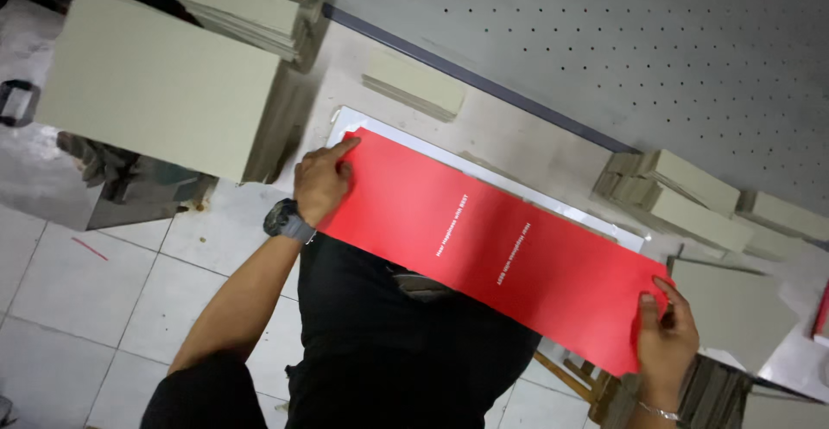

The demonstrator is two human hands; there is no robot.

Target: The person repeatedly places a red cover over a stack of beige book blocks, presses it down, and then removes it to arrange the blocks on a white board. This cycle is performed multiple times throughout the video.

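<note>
Both hands, left (321, 183) and right (665, 343), spread apart, pinching red sheet (484, 243) ends.

My sheet (484, 239) is bright red with small white lettering. Beige board stacks (164, 79) sit near the grey dotted wall (648, 40).
</note>
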